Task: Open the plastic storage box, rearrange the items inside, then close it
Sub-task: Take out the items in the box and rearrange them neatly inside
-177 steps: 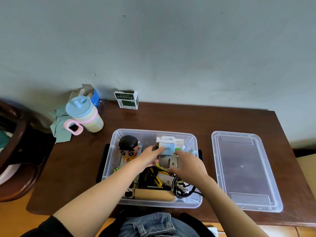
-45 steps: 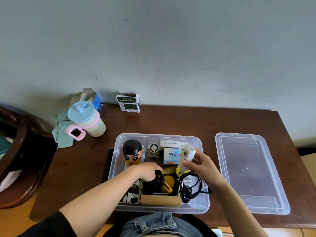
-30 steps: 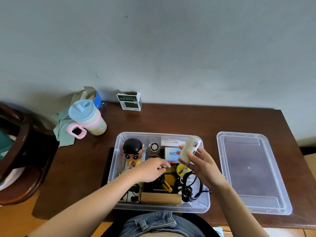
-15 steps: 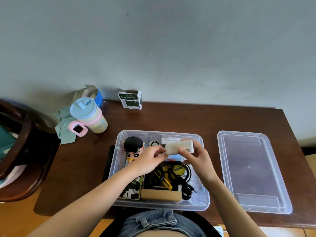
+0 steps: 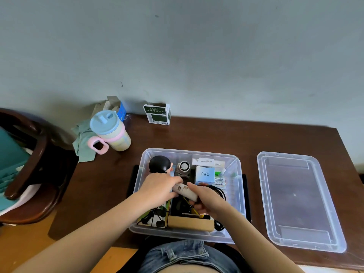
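The clear plastic storage box stands open on the brown table, its lid lying flat to the right. Both my hands are inside the box and hold a white charger between them, low over the middle. My left hand pinches its left end and my right hand grips its right end. Around them sit a black-haired doll, a small fan, a blue Q88 box, a black cable and a cardboard box.
At the back left stand a blue-lidded cup with a pink handle, a green cloth and a blue carton. A green-and-white carton stands by the wall. A dark wooden chair is left of the table.
My right hand lifted the white charger out of the box's right side, turned it flat, and my left hand joined it. Both have now lowered it toward the box's middle.
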